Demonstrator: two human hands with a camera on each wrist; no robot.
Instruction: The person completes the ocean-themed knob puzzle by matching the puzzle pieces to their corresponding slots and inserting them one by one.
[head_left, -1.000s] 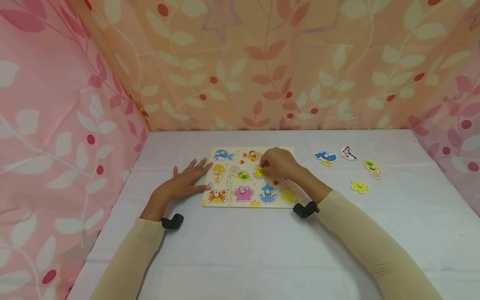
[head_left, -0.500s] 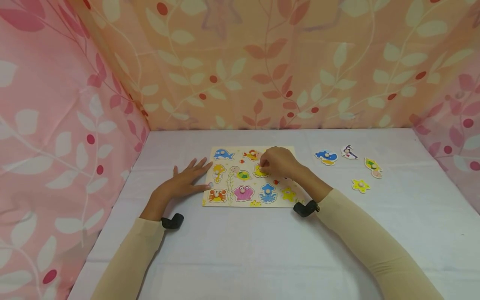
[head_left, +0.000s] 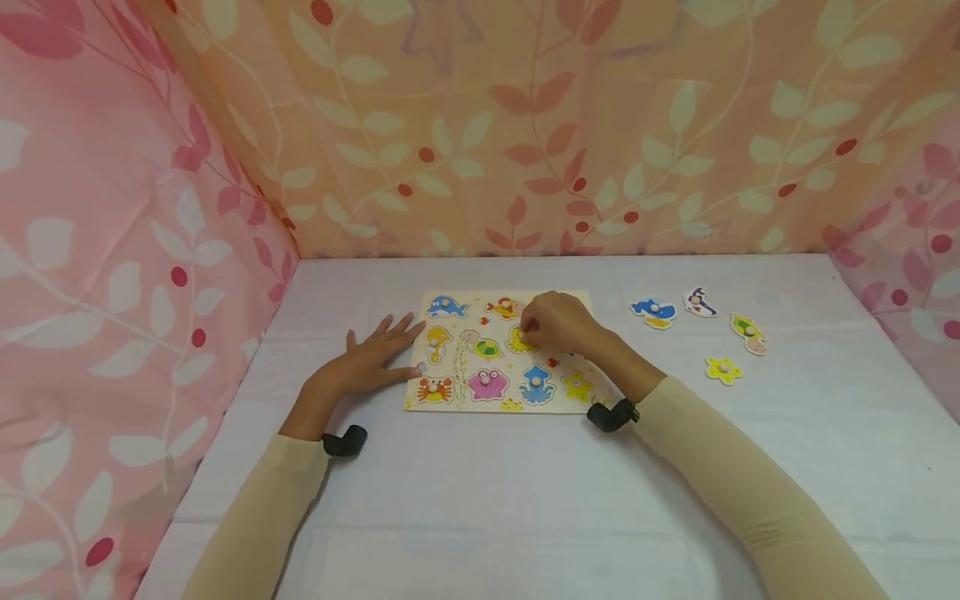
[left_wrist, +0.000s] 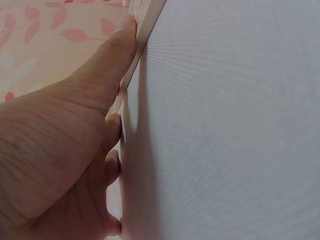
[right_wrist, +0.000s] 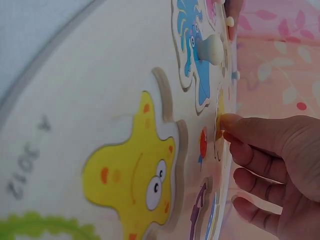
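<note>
A wooden knob puzzle board (head_left: 468, 408) with sea animals lies flat on the table. My right hand (head_left: 558, 323) bends over its upper right part and pinches the yellow octopus piece (head_left: 516, 342) at its middle, where the fingers hide the knob. In the right wrist view, thumb and fingertips meet at that yellow piece. My left hand (head_left: 363, 362) has its fingers spread, the fingertips and thumb at the board's left edge. Blue whale (head_left: 447, 307), red fish, orange seahorse, crab, pink shell (head_left: 487, 386) and blue squid (head_left: 536, 387) pieces sit in their recesses.
Right of the board lie a blue piece (head_left: 652, 312), a purple-and-white piece (head_left: 700, 302), a yellow-green turtle piece (head_left: 748, 333) and a yellow star piece (head_left: 723, 370). The board's star recess (right_wrist: 130, 175) and turtle recess (head_left: 486, 349) show printed pictures. Patterned cloth walls (head_left: 480, 125) enclose the table.
The head view has shifted very slightly. Both hands keep their places, the right still pinching the yellow octopus piece.
</note>
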